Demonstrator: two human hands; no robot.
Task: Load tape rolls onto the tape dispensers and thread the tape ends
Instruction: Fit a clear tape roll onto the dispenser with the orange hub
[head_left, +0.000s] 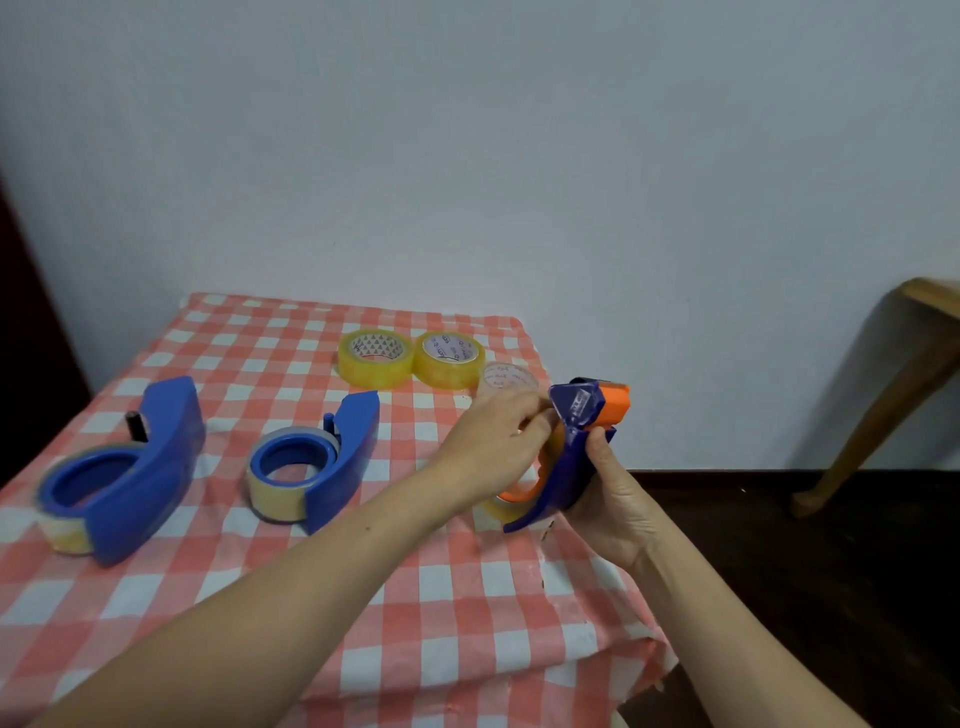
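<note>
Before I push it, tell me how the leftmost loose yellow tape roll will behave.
The leftmost yellow tape roll lies flat, hole up, so it will probably slide rather than roll. The checked cloth may drag or wrinkle under it. Its neighbouring roll sits close, so a rightward push would likely bump it.

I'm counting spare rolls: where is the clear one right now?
Head view: the clear tape roll lies flat at the far right of the table, beside the rightmost yellowish roll, just behind the left hand and the orange-and-blue dispenser.
</note>
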